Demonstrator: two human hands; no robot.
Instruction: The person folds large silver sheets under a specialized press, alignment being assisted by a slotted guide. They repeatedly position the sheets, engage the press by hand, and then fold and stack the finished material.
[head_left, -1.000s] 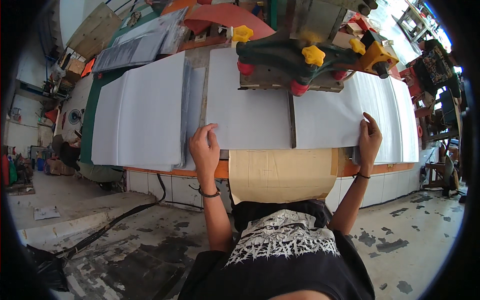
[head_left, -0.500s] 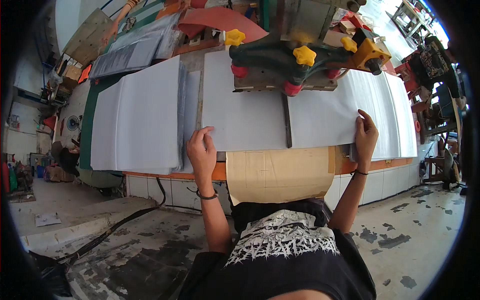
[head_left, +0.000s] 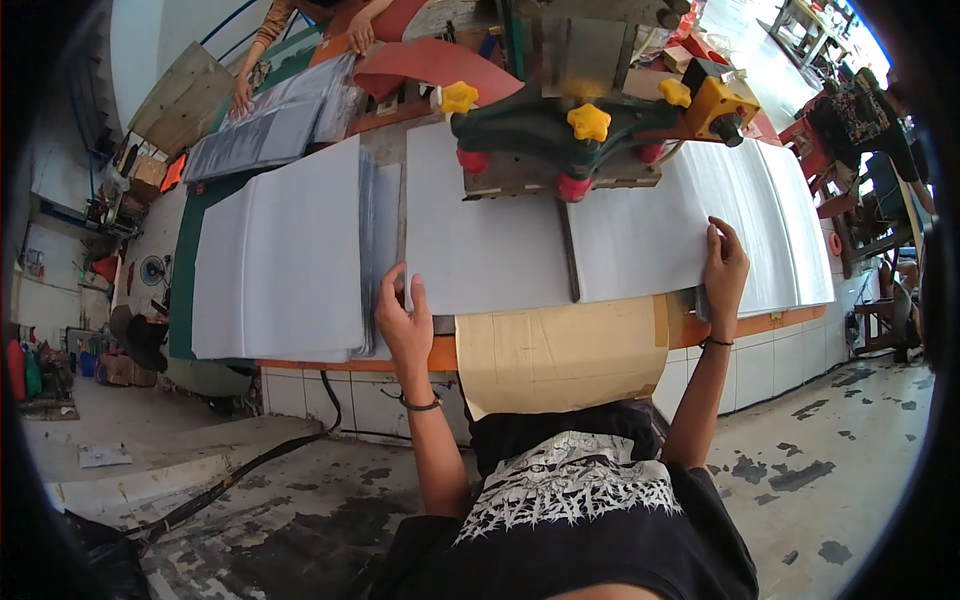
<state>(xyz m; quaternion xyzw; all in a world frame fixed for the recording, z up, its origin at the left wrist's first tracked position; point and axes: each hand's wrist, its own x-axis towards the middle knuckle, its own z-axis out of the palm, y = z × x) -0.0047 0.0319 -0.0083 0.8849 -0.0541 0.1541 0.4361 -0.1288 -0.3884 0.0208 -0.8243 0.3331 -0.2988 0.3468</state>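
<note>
A broad white sheet (head_left: 490, 250) lies flat below a green press head (head_left: 590, 150) with yellow star knobs and red feet. A dark narrow bar (head_left: 572, 262) runs front to back across its middle. My left hand (head_left: 405, 325) is at the sheet's left edge, thumb and forefinger raised and apart. At the right edge, my right hand (head_left: 728, 278) has loosely curved fingers beside the sheet. Neither hand shows a clear grip; some fingers are partly hidden. A tan marked board (head_left: 565, 350) slopes from the table's front edge towards me.
Stacks of glossy white sheets stand left (head_left: 290, 255) and right (head_left: 775, 220). Beyond the left stack, a co-worker's hands (head_left: 360, 32) are over plastic-covered sheets (head_left: 262, 135). A curved red sheet (head_left: 440, 68) lies behind. Another person (head_left: 870, 125) is at far right.
My left thumb and forefinger have spread wider. My right hand stays nearly in place. The co-worker's arms have come further into view at the upper left. The view has shifted slightly.
</note>
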